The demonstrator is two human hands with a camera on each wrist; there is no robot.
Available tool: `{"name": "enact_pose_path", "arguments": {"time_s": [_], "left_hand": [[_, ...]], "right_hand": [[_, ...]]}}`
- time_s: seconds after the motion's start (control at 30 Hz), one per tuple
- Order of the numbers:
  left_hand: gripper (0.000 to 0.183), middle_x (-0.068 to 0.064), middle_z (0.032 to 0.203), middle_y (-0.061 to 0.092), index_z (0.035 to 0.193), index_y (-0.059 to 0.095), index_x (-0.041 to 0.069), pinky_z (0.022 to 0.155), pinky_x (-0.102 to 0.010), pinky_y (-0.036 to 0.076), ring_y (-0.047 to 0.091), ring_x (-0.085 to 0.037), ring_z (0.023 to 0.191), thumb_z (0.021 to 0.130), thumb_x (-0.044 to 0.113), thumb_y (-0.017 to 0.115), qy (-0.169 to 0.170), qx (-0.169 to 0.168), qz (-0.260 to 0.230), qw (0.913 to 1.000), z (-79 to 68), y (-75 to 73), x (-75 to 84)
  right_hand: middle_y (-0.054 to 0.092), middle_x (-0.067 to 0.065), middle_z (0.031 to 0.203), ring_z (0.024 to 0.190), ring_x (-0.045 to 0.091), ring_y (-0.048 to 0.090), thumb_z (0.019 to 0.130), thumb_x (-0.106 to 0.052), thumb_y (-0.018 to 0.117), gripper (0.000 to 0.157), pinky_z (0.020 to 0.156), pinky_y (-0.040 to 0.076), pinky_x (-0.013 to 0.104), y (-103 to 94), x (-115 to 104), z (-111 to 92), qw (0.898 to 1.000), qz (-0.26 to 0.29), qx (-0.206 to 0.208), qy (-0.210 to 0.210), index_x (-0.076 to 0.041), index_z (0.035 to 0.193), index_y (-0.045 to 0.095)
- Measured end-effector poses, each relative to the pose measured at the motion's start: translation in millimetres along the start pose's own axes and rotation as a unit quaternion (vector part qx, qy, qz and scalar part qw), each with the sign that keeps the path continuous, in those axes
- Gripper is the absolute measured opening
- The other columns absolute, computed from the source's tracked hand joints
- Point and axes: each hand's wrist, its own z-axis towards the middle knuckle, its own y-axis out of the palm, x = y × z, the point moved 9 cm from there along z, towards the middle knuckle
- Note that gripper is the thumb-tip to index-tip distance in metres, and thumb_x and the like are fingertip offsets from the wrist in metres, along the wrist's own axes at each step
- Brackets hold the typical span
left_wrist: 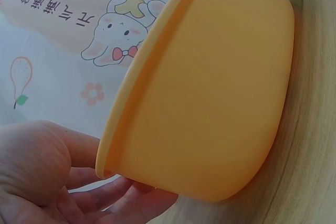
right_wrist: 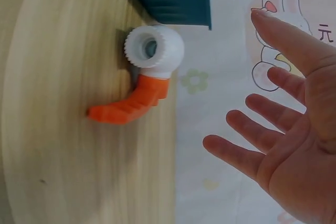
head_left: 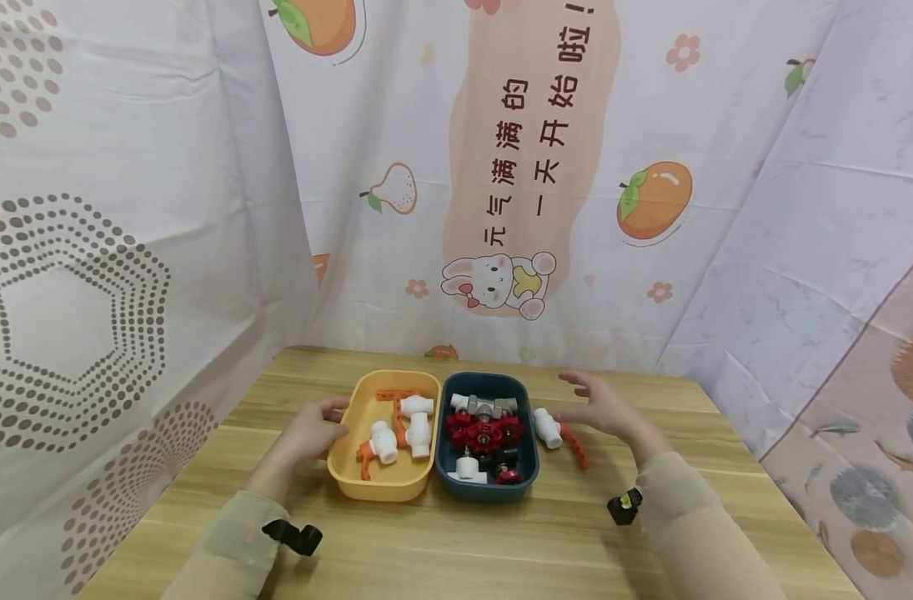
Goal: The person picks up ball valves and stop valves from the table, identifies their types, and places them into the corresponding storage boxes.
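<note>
My left hand (head_left: 311, 433) is at the left rim of a yellow tub (head_left: 384, 492), its fingers loosely bent. In the left wrist view the fingers of that hand (left_wrist: 94, 182) overlap the end of the tub (left_wrist: 210, 93), partly hidden behind it. Inside the tub lie several white plastic ball valves (head_left: 419, 435) with orange handles. Another white ball valve (head_left: 548, 427) with an orange handle (right_wrist: 131, 100) lies on the table right of a dark blue tub (head_left: 486, 492). Beside it, my right hand (head_left: 602, 406) is held with fingers spread and nothing in them.
The blue tub touches the yellow one and holds valves with red handwheels (head_left: 482, 431), a white tee-shaped fitting (head_left: 468, 468) and black parts. Both stand on a wooden table (head_left: 426, 554). A printed curtain (head_left: 381, 275) hangs right behind the table.
</note>
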Motion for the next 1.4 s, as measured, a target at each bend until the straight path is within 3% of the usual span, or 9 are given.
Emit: {"name": "enact_pose_path", "arguments": {"time_s": [0.43,0.83,1.4], "left_hand": [[0.054,-0.029,0.133,0.053,0.148,0.047,-0.002,0.068,-0.043,0.062,0.065,-0.035,0.102,0.095,-0.001,0.061,-0.002,-0.002,0.005,1.0,-0.8,-0.5,1.1],[0.053,-0.029,0.132,0.053,0.147,0.047,-0.001,0.068,-0.043,0.062,0.065,-0.036,0.103,0.096,-0.002,0.06,-0.004,-0.005,-0.003,1.0,-2.5,0.7,2.3],[0.053,-0.028,0.132,0.053,0.147,0.048,-0.001,0.068,-0.042,0.062,0.064,-0.036,0.103,0.096,-0.001,0.061,-0.01,0.0,0.006,0.9999,-4.5,0.4,3.2]], "right_hand": [[0.042,0.019,0.156,0.137,0.05,0.041,0.085,-0.029,0.084,0.08,0.106,0.038,0.067,15.0,17,0,1.0,0.0,-0.02,0.02,-0.009,0.152,0.046],[0.041,0.025,0.154,0.136,0.054,0.04,0.082,-0.02,0.087,0.083,0.108,0.037,0.066,33.3,27,0,0.999,0.028,-0.034,0.028,-0.002,0.151,0.045],[0.049,0.029,0.145,0.123,0.047,0.054,0.079,-0.013,0.088,0.08,0.099,0.048,0.058,52.4,29,7,0.999,0.015,-0.03,0.026,0.0,0.147,0.049]]}}
